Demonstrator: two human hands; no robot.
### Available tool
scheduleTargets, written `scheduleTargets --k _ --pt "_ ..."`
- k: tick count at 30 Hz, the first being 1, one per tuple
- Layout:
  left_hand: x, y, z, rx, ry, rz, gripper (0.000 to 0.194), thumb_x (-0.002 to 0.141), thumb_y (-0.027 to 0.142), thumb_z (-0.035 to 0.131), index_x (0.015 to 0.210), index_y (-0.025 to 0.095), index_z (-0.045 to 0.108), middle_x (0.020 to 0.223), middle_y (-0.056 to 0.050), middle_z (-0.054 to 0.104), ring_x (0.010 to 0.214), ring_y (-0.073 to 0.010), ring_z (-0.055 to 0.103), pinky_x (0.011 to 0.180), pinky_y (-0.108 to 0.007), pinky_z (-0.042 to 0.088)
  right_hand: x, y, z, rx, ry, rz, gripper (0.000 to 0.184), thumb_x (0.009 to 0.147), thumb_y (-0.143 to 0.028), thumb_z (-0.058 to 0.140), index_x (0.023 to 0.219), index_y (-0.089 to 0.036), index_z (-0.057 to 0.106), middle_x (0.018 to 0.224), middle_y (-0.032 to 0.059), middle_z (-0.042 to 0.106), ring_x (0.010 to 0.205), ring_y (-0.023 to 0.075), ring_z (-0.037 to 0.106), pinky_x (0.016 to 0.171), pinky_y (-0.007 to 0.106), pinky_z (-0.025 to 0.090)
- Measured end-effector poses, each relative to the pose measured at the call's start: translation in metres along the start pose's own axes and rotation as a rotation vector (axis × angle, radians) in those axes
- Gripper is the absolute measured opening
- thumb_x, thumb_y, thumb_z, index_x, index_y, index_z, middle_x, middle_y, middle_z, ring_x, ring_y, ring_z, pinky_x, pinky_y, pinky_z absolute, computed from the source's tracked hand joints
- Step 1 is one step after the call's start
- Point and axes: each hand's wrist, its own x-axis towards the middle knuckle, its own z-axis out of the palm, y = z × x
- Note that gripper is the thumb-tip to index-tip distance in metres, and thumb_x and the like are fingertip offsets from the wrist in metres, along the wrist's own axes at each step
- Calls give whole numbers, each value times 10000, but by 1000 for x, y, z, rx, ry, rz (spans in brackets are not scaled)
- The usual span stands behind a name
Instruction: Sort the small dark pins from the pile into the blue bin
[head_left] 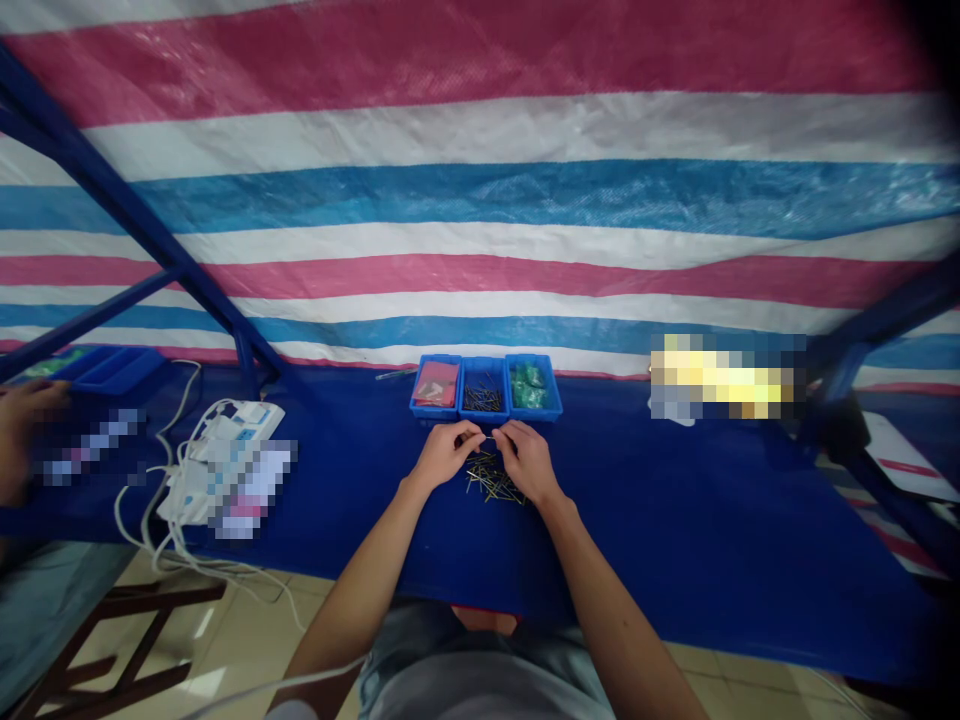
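Fingers [469, 430] on both sides are pinched together, thumb against fingertips, with the left hand [445, 455] and right hand [526, 460] nearly meeting over one thin, silvery, stick-like piece [489, 437]. It bridges the little gap between them, too small to tell exactly what it is. Looks like each hand has an end of it, though the actual grip is mostly hidden

Right under the hands there's a loose, messy pile of slim brass-coloured and dark metal pins or screws [496, 484], lying every which way on the dark blue table covering [637, 530]. Just beyond the fingertips sit three small blue plastic bins in a row, side by side: the left one [435, 412] has pinkish-red packets [436, 383], the middle one [484, 413] has dark screw-like bits [484, 398], and the right one [535, 412] has green packets [529, 384]

Off to the left there's a white power strip [256, 428] with tangled white cables, and at the far left edge another person's blurry hand [30, 430] near a blue divided tray [120, 370]
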Motion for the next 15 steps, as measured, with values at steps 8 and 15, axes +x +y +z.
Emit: scheduleTargets --k 8,15 --pt "0 0 0 -16 -1 24 239 944 368 574 901 170 701 731 -16 724 662 -143 657 669 -229 454 2 -3 -2 98 21 48 361 1015 -359 445 708 -215 568 745 44 603 720 185 567 689 303 433" --pt "0 0 -1 -9 -12 -1 277 946 399 560 905 165 701 737 -27 727 659 -152 654 658 -237 461 2 0 0 205 48 61 310 990 -376 497 754 -211 613 841 56 651 756 189 605 711 311 472"
